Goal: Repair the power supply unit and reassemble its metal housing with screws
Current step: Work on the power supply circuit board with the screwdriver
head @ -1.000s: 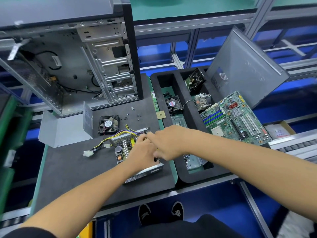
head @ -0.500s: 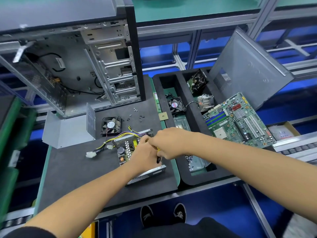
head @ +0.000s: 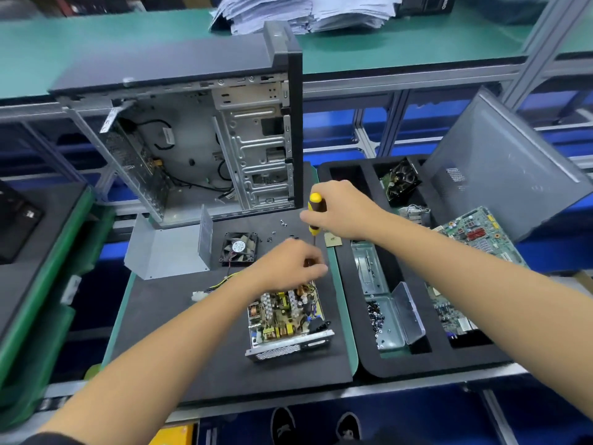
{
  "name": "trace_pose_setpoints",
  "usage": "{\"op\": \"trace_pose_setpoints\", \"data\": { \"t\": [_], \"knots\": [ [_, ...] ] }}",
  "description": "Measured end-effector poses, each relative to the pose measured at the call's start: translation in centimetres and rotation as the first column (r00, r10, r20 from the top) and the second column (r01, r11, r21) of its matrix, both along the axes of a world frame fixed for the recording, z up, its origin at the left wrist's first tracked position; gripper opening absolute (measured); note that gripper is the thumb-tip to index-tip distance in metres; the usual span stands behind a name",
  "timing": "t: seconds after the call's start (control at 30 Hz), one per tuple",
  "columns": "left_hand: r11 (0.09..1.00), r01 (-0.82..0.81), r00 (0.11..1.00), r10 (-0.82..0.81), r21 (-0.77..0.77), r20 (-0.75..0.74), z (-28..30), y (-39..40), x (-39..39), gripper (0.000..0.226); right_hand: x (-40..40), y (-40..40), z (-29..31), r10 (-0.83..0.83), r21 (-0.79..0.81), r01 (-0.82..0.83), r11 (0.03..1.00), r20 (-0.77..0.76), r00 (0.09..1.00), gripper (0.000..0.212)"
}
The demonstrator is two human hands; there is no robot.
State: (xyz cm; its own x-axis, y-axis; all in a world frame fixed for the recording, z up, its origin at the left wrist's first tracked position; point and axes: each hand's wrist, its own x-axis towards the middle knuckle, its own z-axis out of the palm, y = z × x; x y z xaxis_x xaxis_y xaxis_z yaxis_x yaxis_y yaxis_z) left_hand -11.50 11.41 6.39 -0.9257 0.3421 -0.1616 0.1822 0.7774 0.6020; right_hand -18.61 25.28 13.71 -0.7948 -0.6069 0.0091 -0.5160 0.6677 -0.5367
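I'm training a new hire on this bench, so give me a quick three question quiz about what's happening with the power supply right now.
1. True or false: the grey metal cover is already fitted over the power supply board.
2. Which hand grips the yellow-handled screwdriver? A left B right
3. Fill in: the loose fan lies between the cover and the small ____ on the mat.

Key: 1 false, the cover sits apart from the board. 2 B, the right hand; the left hand pinches near the shaft. 3 screws.

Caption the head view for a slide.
Right hand grips a screwdriver; left hand steadies its shaft over the open power supply.
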Motion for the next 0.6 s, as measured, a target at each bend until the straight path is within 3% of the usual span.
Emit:
{"op": "trace_pose_setpoints", "data": {
  "t": [0.13,0.27,0.43,0.6],
  "knots": [
    [0.965,-0.261,0.963,0.26,-0.005,-0.076,1.4,-3.8,-2.7,0.019,-0.4,-1.7,-1.1,-0.063,-0.02,0.063,0.998,0.01,0.998,0.013],
    [0.893,-0.443,0.895,0.435,-0.083,-0.097,0.1,-7.2,-4.7,0.013,-1.1,-3.1,-2.5,-0.048,0.028,0.046,0.999,0.07,0.996,0.013],
    [0.843,-0.463,0.885,0.454,-0.272,-0.101,-3.6,-9.5,-5.8,0.011,-2.8,-4.3,-3.7,-0.059,0.063,0.052,0.997,0.113,0.992,0.01],
    [0.827,-0.365,0.931,0.318,-0.427,-0.179,-6.6,-9.8,-7.6,0.016,-4.3,-5.0,-5.3,-0.075,0.078,0.065,0.995,0.131,0.989,0.008]
  ]
}}
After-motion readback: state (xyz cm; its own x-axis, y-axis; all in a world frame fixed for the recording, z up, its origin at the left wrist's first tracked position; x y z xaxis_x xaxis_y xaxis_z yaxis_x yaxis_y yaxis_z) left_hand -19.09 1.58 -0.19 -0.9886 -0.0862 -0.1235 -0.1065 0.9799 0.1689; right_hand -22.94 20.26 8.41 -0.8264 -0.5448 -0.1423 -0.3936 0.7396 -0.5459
